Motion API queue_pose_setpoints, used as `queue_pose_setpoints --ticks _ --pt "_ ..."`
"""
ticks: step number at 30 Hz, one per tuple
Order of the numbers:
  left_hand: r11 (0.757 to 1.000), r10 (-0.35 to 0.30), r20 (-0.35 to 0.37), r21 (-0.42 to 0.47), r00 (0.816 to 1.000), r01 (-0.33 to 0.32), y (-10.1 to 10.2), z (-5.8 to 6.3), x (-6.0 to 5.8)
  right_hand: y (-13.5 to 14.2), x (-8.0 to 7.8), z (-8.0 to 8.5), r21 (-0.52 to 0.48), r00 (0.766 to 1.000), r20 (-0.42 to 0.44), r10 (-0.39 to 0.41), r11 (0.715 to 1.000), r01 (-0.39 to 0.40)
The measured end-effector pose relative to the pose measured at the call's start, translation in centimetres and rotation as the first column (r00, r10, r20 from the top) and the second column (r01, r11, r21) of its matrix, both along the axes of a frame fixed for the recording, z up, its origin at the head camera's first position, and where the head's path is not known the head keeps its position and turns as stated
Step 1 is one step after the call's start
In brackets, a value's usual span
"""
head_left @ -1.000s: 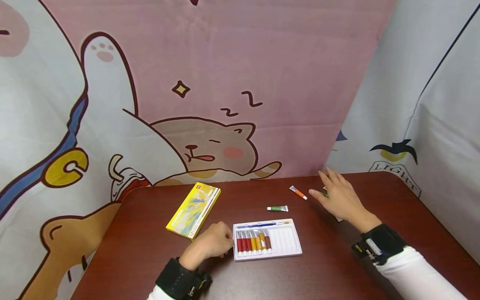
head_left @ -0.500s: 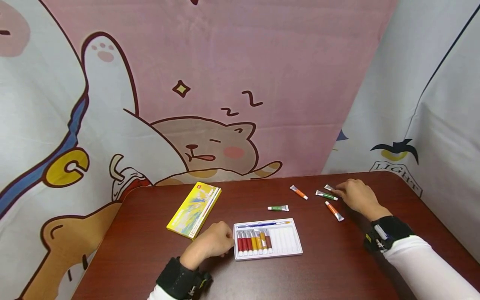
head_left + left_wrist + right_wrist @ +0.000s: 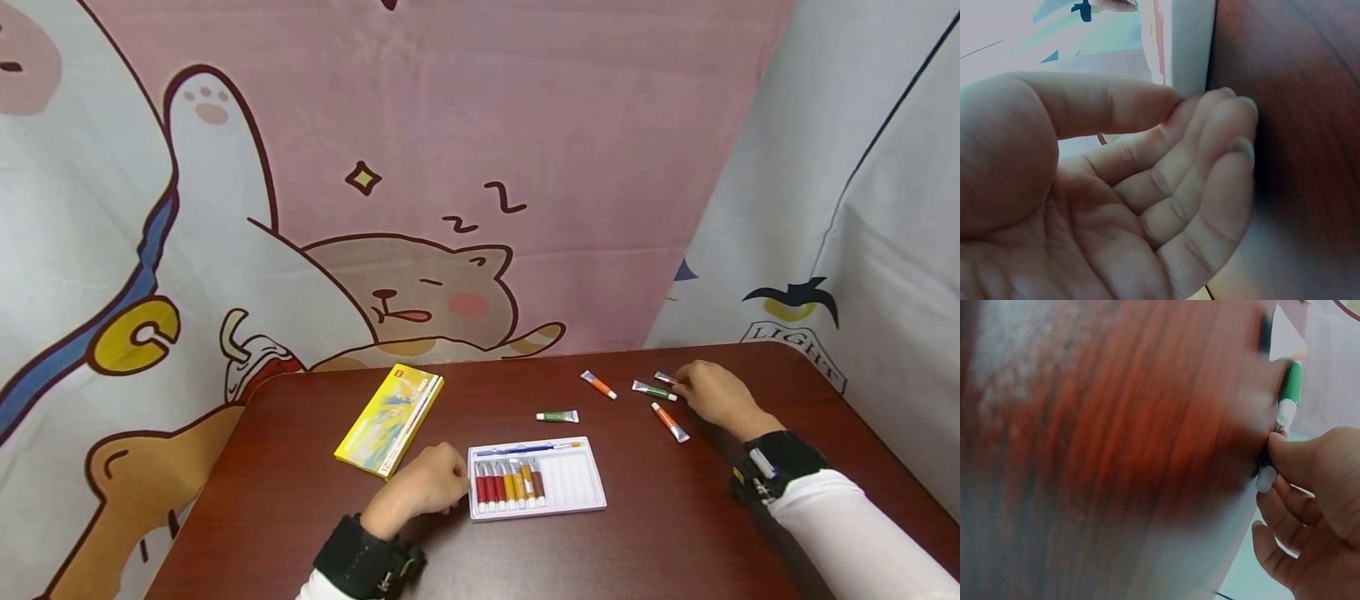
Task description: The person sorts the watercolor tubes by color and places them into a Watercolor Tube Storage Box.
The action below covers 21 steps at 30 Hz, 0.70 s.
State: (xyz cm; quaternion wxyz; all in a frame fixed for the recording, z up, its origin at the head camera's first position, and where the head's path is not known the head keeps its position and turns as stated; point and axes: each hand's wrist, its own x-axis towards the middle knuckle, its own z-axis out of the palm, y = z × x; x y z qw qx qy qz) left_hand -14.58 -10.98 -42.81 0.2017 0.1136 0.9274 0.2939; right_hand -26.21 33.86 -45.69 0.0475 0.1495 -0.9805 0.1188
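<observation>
My left hand (image 3: 429, 481) lies at the left edge of the white paint tray (image 3: 573, 507). In the left wrist view, thumb and curled fingers meet at the rim of the tray (image 3: 1191, 50). Red, yellow and brown paint tubes (image 3: 510, 485) and a blue paintbrush (image 3: 525, 449) lie in the tray; its right slots are bare. At the far right, my right hand (image 3: 717, 398) pinches a small paint tube (image 3: 664, 377). Its white cap (image 3: 1265, 479) pokes out below the thumb in the right wrist view; the fingers partly hide its dark body.
Near the right hand lie a green tube (image 3: 654, 391) and an orange tube (image 3: 670, 422). Another orange tube (image 3: 598, 385) and another green tube (image 3: 557, 417) lie behind the tray. A yellow paint box (image 3: 390, 419) lies left on the brown table (image 3: 300, 517).
My right hand has come down from above the tubes to their right and taken hold of the farthest one, which has shifted slightly right. My left hand and the tray have stayed put.
</observation>
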Motion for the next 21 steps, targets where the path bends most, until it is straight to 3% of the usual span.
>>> queue_pose_setpoints --ticks 9,17,21 --pt "1.000 0.001 -0.005 -0.012 1.000 -0.001 0.0 -0.1 -0.1 -0.4 0.8 0.9 -0.164 1.000 -0.015 -0.026 0.986 0.023" --pt "1.000 0.001 0.004 -0.005 1.000 -0.001 0.0 0.0 -0.1 -4.4 3.6 3.9 -0.338 0.996 -0.012 -0.094 0.937 0.084" --pt "1.000 0.004 0.018 -0.002 1.000 -0.004 0.0 0.0 -0.1 -6.7 5.0 5.1 -0.384 0.994 -0.044 -0.097 0.920 0.072"
